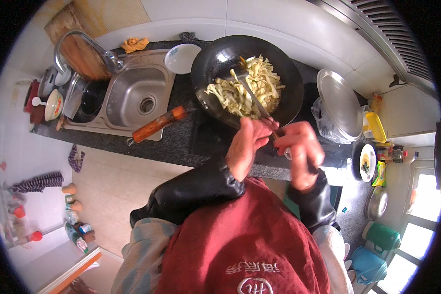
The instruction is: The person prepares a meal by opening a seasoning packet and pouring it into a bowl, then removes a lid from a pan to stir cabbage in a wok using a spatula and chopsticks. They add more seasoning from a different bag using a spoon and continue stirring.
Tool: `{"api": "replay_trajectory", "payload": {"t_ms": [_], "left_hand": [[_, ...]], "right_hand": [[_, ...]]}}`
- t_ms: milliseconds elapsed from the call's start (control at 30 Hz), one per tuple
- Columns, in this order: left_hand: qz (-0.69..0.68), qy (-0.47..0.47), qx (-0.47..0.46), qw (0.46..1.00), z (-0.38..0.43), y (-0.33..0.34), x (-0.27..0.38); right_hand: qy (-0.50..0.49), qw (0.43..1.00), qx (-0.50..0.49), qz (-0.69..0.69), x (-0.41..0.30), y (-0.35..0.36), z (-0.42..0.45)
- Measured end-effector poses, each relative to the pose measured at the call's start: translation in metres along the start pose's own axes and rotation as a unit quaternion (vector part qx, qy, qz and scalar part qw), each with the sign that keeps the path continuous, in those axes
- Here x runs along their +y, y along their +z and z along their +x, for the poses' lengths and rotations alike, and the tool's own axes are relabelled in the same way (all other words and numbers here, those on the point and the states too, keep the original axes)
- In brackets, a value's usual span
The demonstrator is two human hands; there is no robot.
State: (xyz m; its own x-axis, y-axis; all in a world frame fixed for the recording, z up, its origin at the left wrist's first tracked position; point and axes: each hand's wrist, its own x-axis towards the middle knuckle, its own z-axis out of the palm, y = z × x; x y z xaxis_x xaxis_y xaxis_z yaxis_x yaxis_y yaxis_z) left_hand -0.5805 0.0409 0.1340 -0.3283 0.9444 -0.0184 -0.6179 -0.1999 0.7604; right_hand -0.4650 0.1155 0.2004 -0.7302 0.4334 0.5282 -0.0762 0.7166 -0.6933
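A black wok (pixel 205 73) holds pale cauliflower pieces (pixel 264 82). Among them lies the head of a metal cooking spatula, its shaft (pixel 255 97) slanting down over the wok's near rim. My left hand (pixel 244 141) has its fingers on the lower shaft, thumb raised. Blurred by motion, my right hand (pixel 301 150) is closed around the handle end just to the right. The wok's wooden handle (pixel 160 125) sticks out left, towards the sink, with neither hand on it.
Left of the wok are a white bowl (pixel 183 58) and a steel sink (pixel 132 92) with a curved faucet (pixel 84 35). On the right stand a round metal lid (pixel 340 101) and a plate with food scraps (pixel 367 161). A range hood (pixel 389 33) overhangs the upper right.
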Motion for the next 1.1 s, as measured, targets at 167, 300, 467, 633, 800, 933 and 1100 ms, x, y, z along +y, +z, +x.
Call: {"api": "replay_trajectory", "payload": {"t_ms": [167,300,467,633,800,933,1100], "left_hand": [[-0.053,-0.271,0.100,0.956,-0.027,-0.016,-0.035],[-0.138,-0.251,0.037,0.957,-0.015,0.016,-0.043],[-0.267,-0.254,0.029,0.929,-0.009,0.026,-0.052],[-0.238,-0.253,0.024,0.937,-0.007,0.022,-0.051],[-0.163,-0.228,-0.012,0.960,-0.003,0.021,-0.049],[-0.147,-0.208,0.044,0.966,-0.004,0.020,-0.043],[-0.175,-0.179,0.054,0.967,-0.008,0.014,-0.023]], "right_hand": [[0.168,0.965,0.064,0.192,0.016,-0.026,0.022],[0.275,0.924,0.010,0.265,0.047,-0.019,0.053],[0.263,0.935,-0.012,0.239,0.073,-0.006,0.069],[0.289,0.917,-0.008,0.274,0.083,-0.003,0.071],[0.333,0.867,0.044,0.368,0.082,-0.011,0.066],[0.342,0.834,0.100,0.421,0.080,-0.012,0.060],[0.306,0.801,0.143,0.493,0.081,-0.016,0.053]]}}
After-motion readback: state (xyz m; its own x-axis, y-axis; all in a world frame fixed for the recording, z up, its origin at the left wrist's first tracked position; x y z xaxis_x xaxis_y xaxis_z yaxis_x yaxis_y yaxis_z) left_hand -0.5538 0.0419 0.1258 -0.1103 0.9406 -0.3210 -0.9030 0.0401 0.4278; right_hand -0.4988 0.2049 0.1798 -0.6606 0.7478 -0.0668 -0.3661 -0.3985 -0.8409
